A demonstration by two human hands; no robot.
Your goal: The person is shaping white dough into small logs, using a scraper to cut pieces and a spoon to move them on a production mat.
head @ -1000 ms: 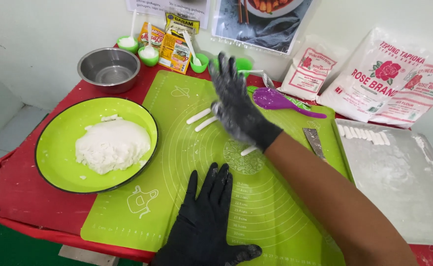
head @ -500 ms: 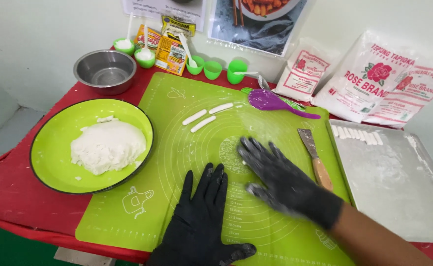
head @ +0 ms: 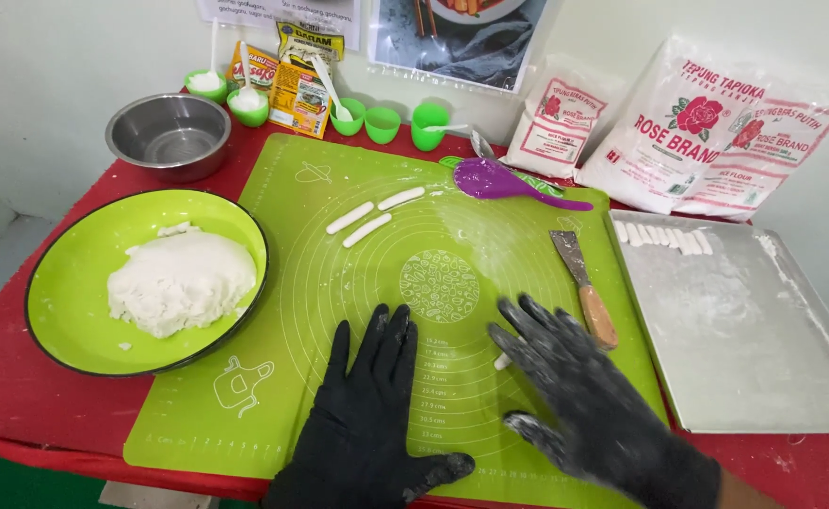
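Both hands wear black gloves dusted with flour and lie flat on a green silicone mat (head: 320, 283). My left hand (head: 367, 396) rests palm down near the mat's front edge, fingers spread, holding nothing. My right hand (head: 575, 386) lies palm down to its right, covering a white dough piece (head: 501, 360) whose end shows at the fingers' left side. Three rolled dough sticks (head: 369, 219) lie farther back on the mat. A lump of white dough (head: 181, 280) sits in a green plate (head: 75, 330) at the left.
A wooden-handled scraper (head: 584, 283) and a purple spoon (head: 504, 181) lie on the mat's right and back. A floured metal tray (head: 754, 330) with several dough sticks (head: 664, 236) stands at the right. A steel bowl (head: 168, 134), small green cups, packets and flour bags (head: 697, 132) line the back.
My right hand drew back from the dough sticks at the back of the mat to the front, now flat over a dough piece. The left hand stayed put.
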